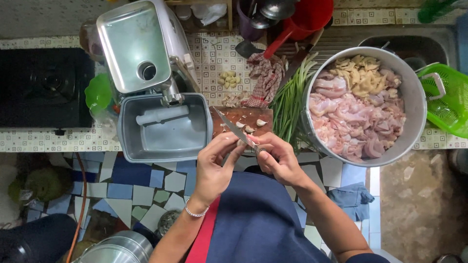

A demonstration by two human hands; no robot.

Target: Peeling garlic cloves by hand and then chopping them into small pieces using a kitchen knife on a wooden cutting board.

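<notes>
Chicken pieces fill the big pot [413, 97] right of the fingers; green stalks [288, 100] and a cutting board [239, 117] lie just beyond. Right hand [278, 158] grips the knife [234, 129]; left hand [214, 168] pinches something small, hidden, against the blade.

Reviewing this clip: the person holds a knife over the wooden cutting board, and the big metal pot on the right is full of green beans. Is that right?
Not quite. The head view shows the big metal pot full of raw pale pink meat pieces, not green beans; the long green stalks lie on the counter beside it. The rest stands: the hands, left and right, hold the knife over the wooden cutting board.
</notes>
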